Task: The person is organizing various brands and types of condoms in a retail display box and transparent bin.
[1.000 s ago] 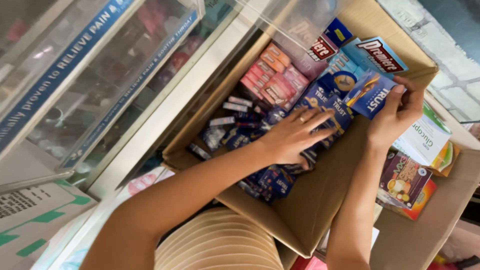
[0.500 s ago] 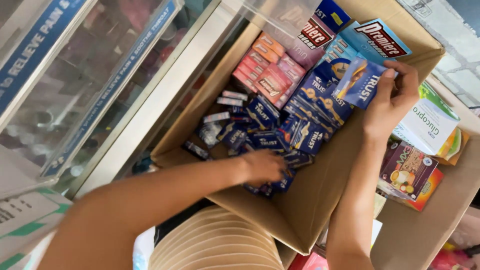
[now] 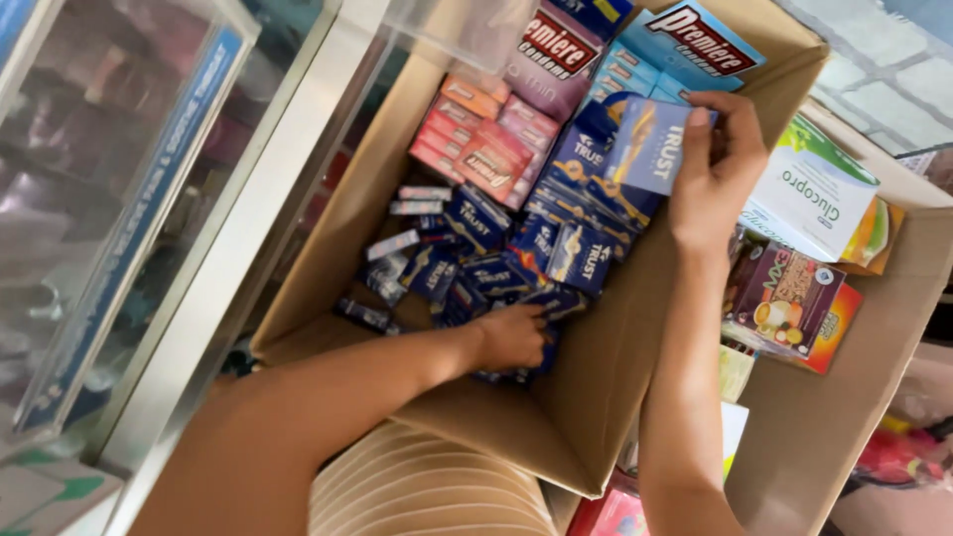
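An open cardboard box holds many small packets. My left hand reaches down into its near corner and is closed over small dark blue packets lying loose there. My right hand grips a larger blue carton that stands tilted at the box's right side, thumb and fingers on its top edge. Pink and orange packets are stacked at the far left of the box, and light blue cartons stand at the far end.
A second cardboard box at the right holds a white and green carton and a brown carton. A glass display case with a white frame runs along the left. A ribbed beige object lies below.
My left hand has slid from the middle packets down to the near corner of the box. My right hand stays on the blue carton. The view has shifted closer.
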